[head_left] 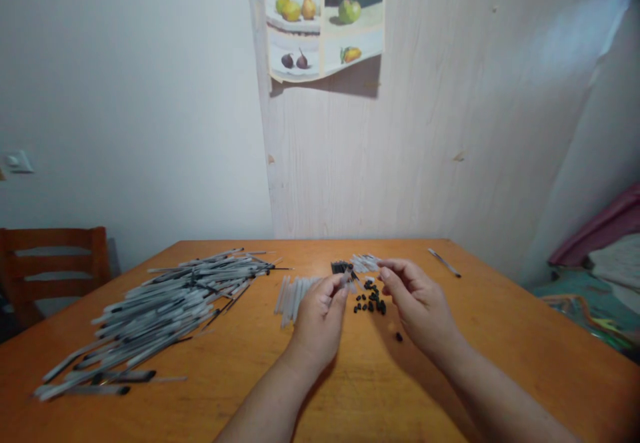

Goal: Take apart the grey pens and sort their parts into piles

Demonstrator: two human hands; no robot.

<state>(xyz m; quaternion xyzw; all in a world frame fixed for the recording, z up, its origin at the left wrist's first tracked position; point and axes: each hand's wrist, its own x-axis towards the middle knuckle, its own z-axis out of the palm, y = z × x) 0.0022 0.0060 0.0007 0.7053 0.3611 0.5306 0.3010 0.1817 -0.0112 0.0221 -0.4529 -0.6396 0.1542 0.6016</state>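
Observation:
My left hand (320, 319) is closed, with thumb and forefinger pinching a translucent pen part (347, 275) whose tip pokes up above the fingers. To its right, my right hand (423, 306) has its thumb and fingertips drawn together; what they hold, if anything, is too small to make out. Between the hands lie several small black plugs (371, 306), with a single black plug (399, 337) nearer to me. Clear pen barrels (293, 296) lie in a row beside my left hand. Behind the hands are black pen pieces (340, 267) and a pile of clear caps (365, 262).
A large heap of pens (175, 303) with grey barrels and black ends covers the left of the wooden table (350, 396). One pen (444, 263) lies apart at the back right. A wooden chair (55, 263) stands at the left; a fruit poster (325, 29) hangs on the wall.

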